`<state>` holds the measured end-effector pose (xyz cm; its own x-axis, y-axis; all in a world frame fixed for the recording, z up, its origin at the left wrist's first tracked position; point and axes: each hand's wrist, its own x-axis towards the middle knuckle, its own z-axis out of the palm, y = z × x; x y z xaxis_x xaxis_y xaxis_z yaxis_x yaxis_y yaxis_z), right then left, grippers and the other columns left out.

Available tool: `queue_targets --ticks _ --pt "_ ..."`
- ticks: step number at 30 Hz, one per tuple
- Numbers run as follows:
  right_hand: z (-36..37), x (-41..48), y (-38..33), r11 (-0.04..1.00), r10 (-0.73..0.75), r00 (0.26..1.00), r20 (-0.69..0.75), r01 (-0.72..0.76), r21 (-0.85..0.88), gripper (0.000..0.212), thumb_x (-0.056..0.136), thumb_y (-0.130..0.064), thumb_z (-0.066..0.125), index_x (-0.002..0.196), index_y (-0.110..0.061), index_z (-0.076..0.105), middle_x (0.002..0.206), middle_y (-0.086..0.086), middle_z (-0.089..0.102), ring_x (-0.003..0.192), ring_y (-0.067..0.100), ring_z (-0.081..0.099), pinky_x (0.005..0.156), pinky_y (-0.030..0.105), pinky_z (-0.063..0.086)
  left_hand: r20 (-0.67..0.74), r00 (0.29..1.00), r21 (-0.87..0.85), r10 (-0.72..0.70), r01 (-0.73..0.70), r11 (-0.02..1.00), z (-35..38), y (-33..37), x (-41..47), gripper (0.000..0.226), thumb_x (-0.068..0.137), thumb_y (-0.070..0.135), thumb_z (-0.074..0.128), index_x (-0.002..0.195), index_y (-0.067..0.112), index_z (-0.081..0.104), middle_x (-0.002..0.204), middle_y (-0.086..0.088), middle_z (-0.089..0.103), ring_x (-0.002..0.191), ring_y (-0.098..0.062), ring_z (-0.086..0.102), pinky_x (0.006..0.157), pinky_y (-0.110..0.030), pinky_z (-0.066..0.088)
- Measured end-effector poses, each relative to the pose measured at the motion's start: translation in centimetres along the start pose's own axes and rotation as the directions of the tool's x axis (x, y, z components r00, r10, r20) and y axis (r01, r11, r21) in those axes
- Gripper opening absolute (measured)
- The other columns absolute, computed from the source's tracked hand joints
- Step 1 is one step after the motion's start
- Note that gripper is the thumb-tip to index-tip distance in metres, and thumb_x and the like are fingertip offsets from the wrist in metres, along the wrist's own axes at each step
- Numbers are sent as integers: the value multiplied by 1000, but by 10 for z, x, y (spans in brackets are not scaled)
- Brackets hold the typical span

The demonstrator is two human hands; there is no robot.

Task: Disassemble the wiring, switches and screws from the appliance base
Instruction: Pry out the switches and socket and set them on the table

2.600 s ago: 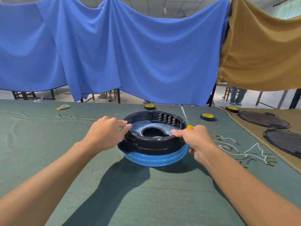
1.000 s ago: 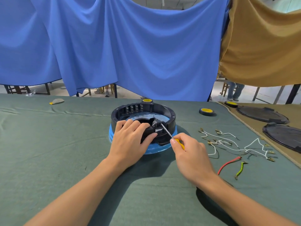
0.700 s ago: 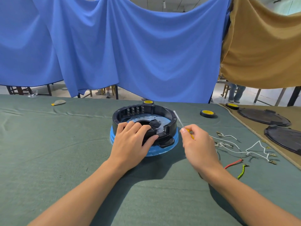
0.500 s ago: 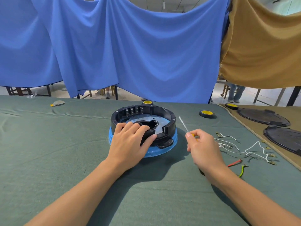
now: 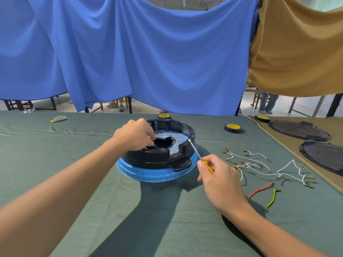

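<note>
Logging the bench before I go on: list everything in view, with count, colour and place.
appliance base: one, black on blue, table centre.
screwdriver: one, yellow handle, tip at base's right rim.
wires: several white, one red, one green, loose right of base.
tape rolls: three, black and yellow, far side.
lids: two, black, tan cloth at right.
curtains: blue and tan, behind table.
left hand: fingers curled inside base.
right hand: grips screwdriver.
</note>
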<state>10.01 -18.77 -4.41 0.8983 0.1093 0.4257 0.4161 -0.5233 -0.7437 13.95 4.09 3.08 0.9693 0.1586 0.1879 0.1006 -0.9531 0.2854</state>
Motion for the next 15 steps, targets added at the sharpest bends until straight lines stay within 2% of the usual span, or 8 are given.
queue_targets --ticks 3,5,7,10,13,15 --pt "0 0 1 1000 1 1000 18 -1 18 20 97 -28 50 81 -20 58 67 0 64 64 14 55 59 21 37 184 979 108 89 -110 988 -1 5 14 20 87 20 70 105 25 75 97 4 67 93 -22 60 90 -41 52" --pt "0 0 1 1000 -3 1000 22 3 27 20 97 -28 50 81 -21 58 67 0 64 62 11 53 58 20 37 271 949 176 162 -214 961 -1 6 20 25 89 18 67 112 25 73 103 4 69 94 -20 58 91 -39 51" --pt "-1 0 1 999 -9 1000 20 8 42 20 97 -28 50 80 -20 58 66 0 64 64 11 53 62 20 38 272 936 304 222 -303 903 1 7 27 28 91 21 64 116 29 70 111 4 67 98 -19 53 80 -37 50" --pt "-1 0 0 999 -14 1000 16 14 44 19 96 -27 51 82 -18 59 66 1 64 68 13 55 64 21 37 219 932 496 288 -360 790 6 6 33 30 92 23 60 120 33 64 115 2 61 106 -22 55 67 -30 39" --pt "0 0 1 999 -18 1000 13 17 50 19 96 -28 51 83 -18 60 66 0 64 68 14 56 63 20 37 248 925 589 288 -380 714 13 5 37 32 93 16 53 119 30 63 109 -1 60 96 -23 58 61 -29 38" --pt "0 0 1 998 -24 1000 10 24 51 19 96 -28 51 83 -18 60 66 -1 64 68 14 56 64 18 36 246 927 596 282 -374 710 16 5 40 32 94 15 52 120 28 63 112 -3 61 98 -23 60 62 -28 38"
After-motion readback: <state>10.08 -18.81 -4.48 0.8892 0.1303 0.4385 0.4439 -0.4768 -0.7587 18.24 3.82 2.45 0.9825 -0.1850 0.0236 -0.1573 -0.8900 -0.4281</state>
